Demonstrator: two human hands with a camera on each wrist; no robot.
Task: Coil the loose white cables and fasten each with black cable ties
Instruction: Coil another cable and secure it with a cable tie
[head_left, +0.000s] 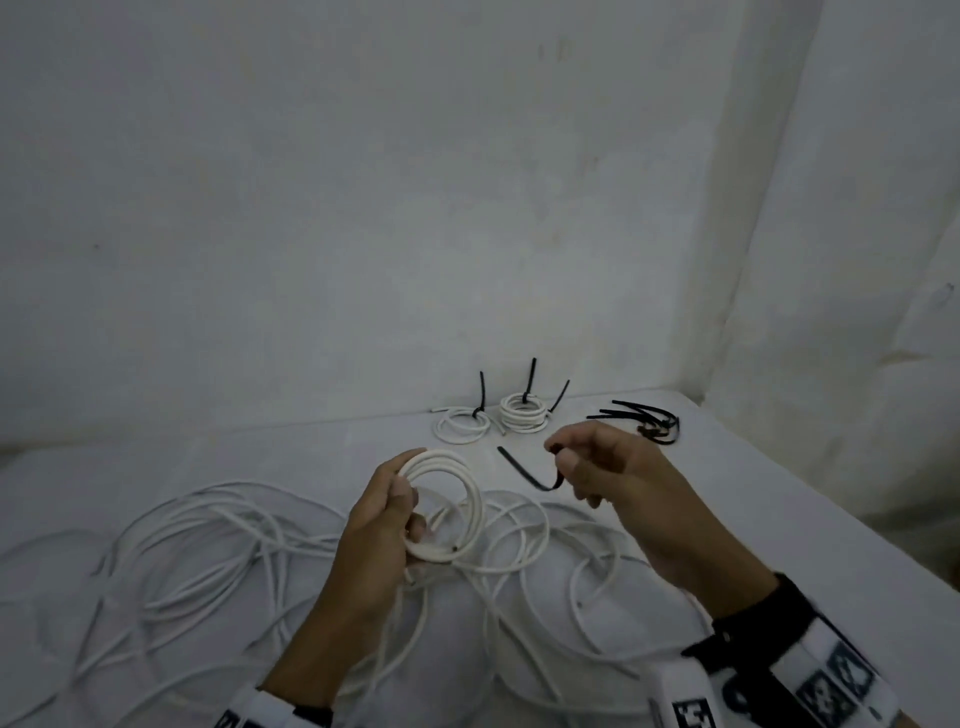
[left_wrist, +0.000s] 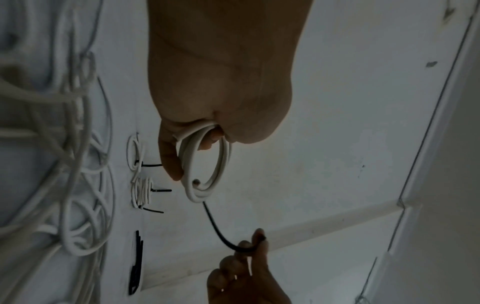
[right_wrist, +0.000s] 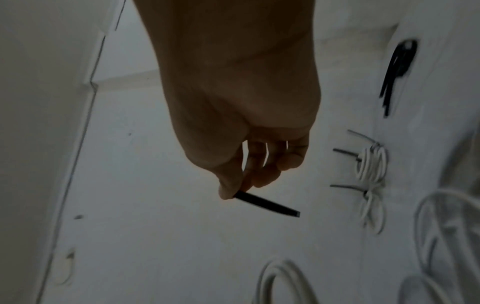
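My left hand (head_left: 400, 512) grips a small coil of white cable (head_left: 445, 506) upright above the table; the same coil (left_wrist: 205, 164) shows in the left wrist view, held between thumb and fingers. My right hand (head_left: 571, 462) pinches one end of a bent black cable tie (head_left: 524, 475), whose free tip points left toward the coil. In the right wrist view the black cable tie (right_wrist: 267, 204) juts from between thumb and forefinger. Loose white cable (head_left: 218, 561) sprawls over the table below both hands.
Two tied white coils (head_left: 496, 418) with black tie tails sticking up lie by the wall. A bundle of spare black ties (head_left: 644, 421) lies at the back right. The white table's right edge (head_left: 831, 499) runs diagonally; a wall stands close behind.
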